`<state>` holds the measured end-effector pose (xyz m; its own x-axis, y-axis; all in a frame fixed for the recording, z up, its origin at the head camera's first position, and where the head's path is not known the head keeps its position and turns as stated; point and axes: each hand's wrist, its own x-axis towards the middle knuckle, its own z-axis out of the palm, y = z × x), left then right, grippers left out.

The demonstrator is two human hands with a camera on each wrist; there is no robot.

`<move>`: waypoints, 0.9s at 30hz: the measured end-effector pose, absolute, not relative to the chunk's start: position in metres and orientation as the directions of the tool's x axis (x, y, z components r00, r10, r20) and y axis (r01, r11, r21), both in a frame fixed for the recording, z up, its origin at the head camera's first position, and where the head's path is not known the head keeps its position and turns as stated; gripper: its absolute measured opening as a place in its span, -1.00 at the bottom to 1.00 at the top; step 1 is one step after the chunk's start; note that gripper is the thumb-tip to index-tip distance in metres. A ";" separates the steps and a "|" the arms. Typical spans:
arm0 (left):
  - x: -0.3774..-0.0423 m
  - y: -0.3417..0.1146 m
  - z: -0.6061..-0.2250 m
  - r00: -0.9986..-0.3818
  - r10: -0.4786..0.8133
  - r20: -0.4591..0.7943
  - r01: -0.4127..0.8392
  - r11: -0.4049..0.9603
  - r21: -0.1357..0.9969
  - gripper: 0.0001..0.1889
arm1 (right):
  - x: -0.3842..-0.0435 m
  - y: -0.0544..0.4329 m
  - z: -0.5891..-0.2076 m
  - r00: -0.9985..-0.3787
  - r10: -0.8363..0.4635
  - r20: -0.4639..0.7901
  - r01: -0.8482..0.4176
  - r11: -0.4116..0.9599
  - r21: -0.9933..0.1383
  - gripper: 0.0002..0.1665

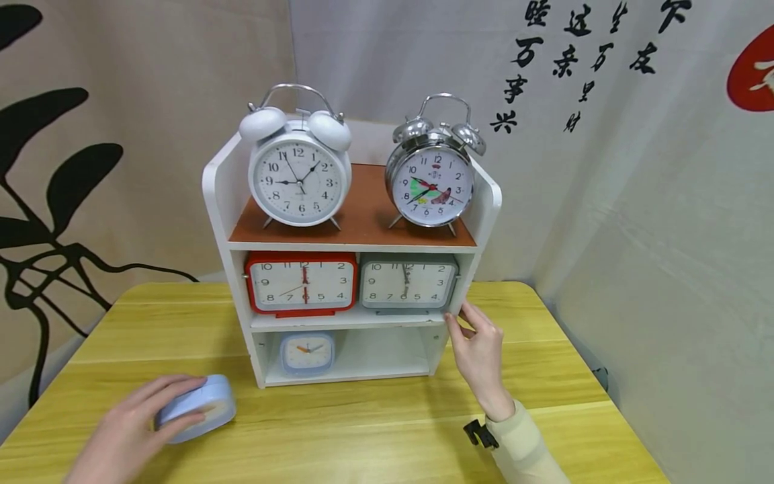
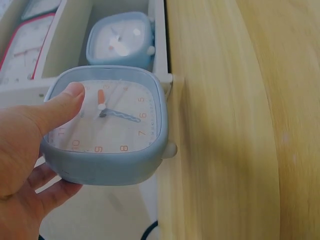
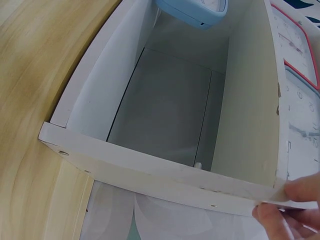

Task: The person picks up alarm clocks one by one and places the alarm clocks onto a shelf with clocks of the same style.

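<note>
My left hand grips a light-blue alarm clock to the left of the white shelf unit. In the left wrist view the thumb lies on the clock's face and the other fingers are behind it. With thumb and fingertips, my right hand pinches the edge of the shelf's right side panel, near the middle board. A second light-blue alarm clock stands at the left of the bottom compartment. Above it, the middle compartment holds a red clock and a grey clock side by side.
On the brown top shelf stand a white twin-bell alarm clock and a silver twin-bell alarm clock. The unit rests on a wooden table. Behind hangs a curtain with black writing.
</note>
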<state>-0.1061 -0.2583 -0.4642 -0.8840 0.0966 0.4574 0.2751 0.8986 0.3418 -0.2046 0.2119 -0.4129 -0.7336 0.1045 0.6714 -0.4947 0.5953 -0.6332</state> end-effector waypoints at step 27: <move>-0.105 -0.208 -0.463 -0.807 0.216 0.550 0.424 0.860 0.283 -0.42 | -0.205 0.212 -0.415 -0.726 0.108 0.679 -0.498 0.598 -0.628 -0.54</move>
